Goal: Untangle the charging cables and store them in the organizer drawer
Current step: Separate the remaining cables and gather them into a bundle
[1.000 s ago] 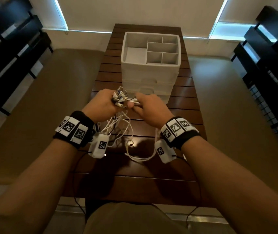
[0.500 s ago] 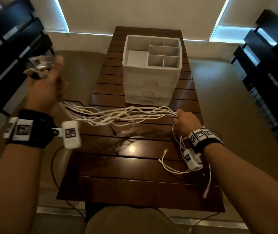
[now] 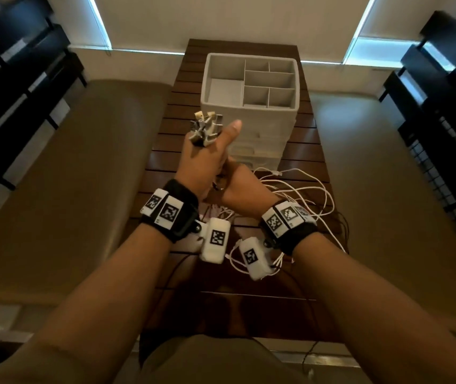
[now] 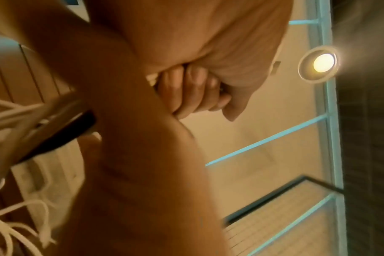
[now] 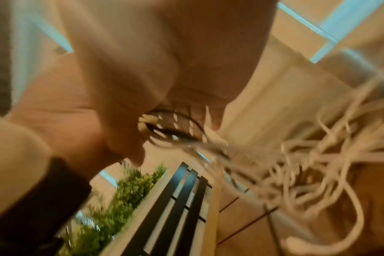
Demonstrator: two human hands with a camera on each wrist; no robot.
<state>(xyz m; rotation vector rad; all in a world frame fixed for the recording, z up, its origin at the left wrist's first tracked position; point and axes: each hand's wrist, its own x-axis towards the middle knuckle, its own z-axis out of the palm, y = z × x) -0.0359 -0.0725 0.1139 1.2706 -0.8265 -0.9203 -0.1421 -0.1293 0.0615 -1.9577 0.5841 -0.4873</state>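
Here the left hand (image 3: 203, 159) is raised in a fist, its fingers curled round a bundle of white charging cables (image 3: 301, 195), with the thumb sticking up toward the organizer (image 3: 250, 106). A cluster of cable plugs (image 3: 206, 128) fans out above the top of that fist. The right hand (image 3: 242, 189) sits just below and beside the left, touching it, and its fingers are also closed on the same bundle; the right wrist view, though blurred, shows strands running through that grip. From under the right hand's fingers the loose cable lengths spill in loops onto the dark slatted table (image 3: 298, 151), trailing past the right wrist. The organizer stands on the table beyond both sets of fingers, its open top tray split into compartments and its stacked drawers facing the hands, partly hidden behind the raised fist. Whether any drawer is pulled out cannot be told.
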